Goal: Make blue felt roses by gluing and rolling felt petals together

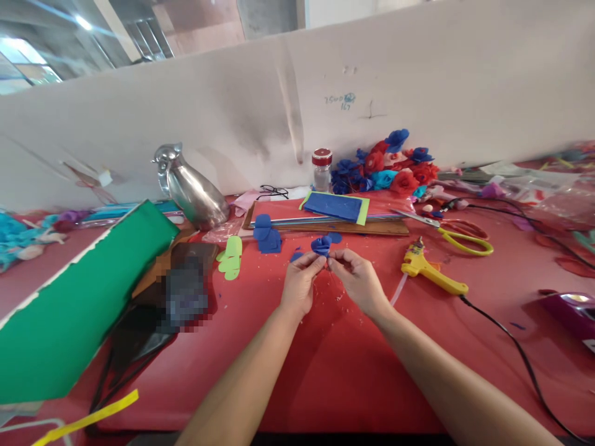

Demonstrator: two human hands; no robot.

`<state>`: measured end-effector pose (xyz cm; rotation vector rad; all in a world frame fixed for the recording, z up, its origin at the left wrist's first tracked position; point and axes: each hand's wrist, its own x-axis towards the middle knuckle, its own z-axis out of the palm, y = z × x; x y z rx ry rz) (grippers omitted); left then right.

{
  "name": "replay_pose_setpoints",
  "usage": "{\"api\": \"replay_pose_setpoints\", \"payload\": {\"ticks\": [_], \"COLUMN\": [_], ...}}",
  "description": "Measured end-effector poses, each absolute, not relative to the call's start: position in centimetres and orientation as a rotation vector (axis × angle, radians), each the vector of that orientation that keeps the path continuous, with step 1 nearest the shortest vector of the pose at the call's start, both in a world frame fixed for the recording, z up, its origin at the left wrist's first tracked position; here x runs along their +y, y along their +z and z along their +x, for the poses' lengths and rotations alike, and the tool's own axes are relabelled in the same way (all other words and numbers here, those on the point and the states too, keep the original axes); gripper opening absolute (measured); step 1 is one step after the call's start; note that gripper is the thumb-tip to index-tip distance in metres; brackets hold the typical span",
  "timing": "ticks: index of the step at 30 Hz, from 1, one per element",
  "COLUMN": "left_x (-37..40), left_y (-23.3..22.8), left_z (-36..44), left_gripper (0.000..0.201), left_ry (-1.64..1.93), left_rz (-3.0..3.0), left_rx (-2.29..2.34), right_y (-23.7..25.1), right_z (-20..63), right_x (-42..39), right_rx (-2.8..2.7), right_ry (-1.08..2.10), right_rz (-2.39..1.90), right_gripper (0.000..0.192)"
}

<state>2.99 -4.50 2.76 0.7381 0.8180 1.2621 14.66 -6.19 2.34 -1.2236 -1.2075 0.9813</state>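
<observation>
Between my fingertips is a small blue paper flower (320, 245), held upright over the red table. My left hand (300, 282) pinches its base from the left. From the right, the thumb and fingers of my right hand (357, 279) close on the same base. Just beyond lie blue paper petals (268, 238), with a few more loose ones partly behind my hands. Light green paper petals (230, 257) lie to the left. A yellow glue gun (432, 272) rests right of my right hand, and scissors (458, 236) with yellow and red handles lie behind it.
At the back stand a steel jug (195, 192), a red-lidded jar (321, 170) and a heap of paper flowers (388, 164). Stacked coloured paper (283, 210) lies ahead. A green box (83, 303) occupies the left. The glue gun's black cord (511, 337) trails down the right side.
</observation>
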Motion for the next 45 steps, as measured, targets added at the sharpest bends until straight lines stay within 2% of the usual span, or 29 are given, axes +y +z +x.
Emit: {"api": "replay_pose_setpoints", "payload": {"ticks": [9,15,21,36,45], "left_x": [-4.5,-4.6,-4.5,-4.4,-4.5], "left_y": [3.0,3.2,3.1,2.6,2.4], "left_z": [2.8,2.8,2.7,2.5,2.1], "left_gripper": [0.018,0.025,0.019,0.014,0.015], "left_ry": [1.268,1.272,1.266,1.315,1.294], "left_rz": [0.691,0.703,0.751,0.899,1.112], "left_rx": [0.788,0.802,0.839,0.870,0.887], "right_y": [2.8,2.8,2.7,2.8,4.6], "right_z": [14.5,14.6,14.4,14.5,15.5], "right_x": [-6.6,-6.6,-6.7,-7.1,-7.2], "right_rx": [-1.335,-1.404,-1.369,-1.299,-1.125], "right_ry": [0.804,0.714,0.660,0.711,0.917], "right_rz": [-1.195,-1.187,-1.181,-1.176,-1.087], "right_gripper": [0.015,0.011,0.012,0.012,0.016]}}
